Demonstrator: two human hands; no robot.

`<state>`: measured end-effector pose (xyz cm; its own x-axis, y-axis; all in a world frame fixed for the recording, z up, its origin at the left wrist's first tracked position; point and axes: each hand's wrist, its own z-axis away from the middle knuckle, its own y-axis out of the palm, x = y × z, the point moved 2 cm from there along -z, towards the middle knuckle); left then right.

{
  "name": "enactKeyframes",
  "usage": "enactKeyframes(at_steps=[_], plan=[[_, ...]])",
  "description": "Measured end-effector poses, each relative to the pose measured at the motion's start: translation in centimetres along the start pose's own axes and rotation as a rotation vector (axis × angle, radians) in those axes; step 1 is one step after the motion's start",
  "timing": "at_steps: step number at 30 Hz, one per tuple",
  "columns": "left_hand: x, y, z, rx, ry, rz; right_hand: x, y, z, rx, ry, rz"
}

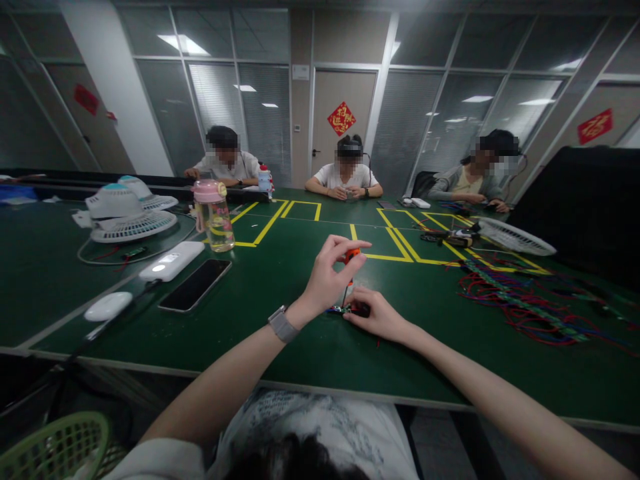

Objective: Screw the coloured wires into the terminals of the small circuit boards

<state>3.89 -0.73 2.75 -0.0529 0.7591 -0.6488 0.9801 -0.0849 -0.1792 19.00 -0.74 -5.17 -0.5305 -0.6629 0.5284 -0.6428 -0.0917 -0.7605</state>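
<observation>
My left hand (330, 267), with a metal-banded watch at the wrist, grips the orange handle of a screwdriver (353, 254) between thumb and fingers. The screwdriver stands nearly upright, and its thin dark shaft points down to a small green circuit board (339, 309) on the table. Lower and to the right, my right hand (375, 313) rests on the tabletop with its fingers pinched at the board's right end. A dark piece shows under those fingers, and a short red wire lies below. Exactly where the tip meets the board is too small to tell.
On the green table (280, 353), a phone (196, 285), a white power strip (173, 261), a pink-lidded bottle (215, 217) and fans (131, 217) sit left. To the right lie wired circuit boards (520, 300) and another fan (515, 235). Three people sit opposite.
</observation>
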Motion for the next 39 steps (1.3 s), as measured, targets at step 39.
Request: enactKeyframes(at_steps=[39], plan=[[0.62,0.03,-0.07,-0.142,-0.129,0.153,-0.33,-0.30,-0.27,0.035,0.015,-0.037]])
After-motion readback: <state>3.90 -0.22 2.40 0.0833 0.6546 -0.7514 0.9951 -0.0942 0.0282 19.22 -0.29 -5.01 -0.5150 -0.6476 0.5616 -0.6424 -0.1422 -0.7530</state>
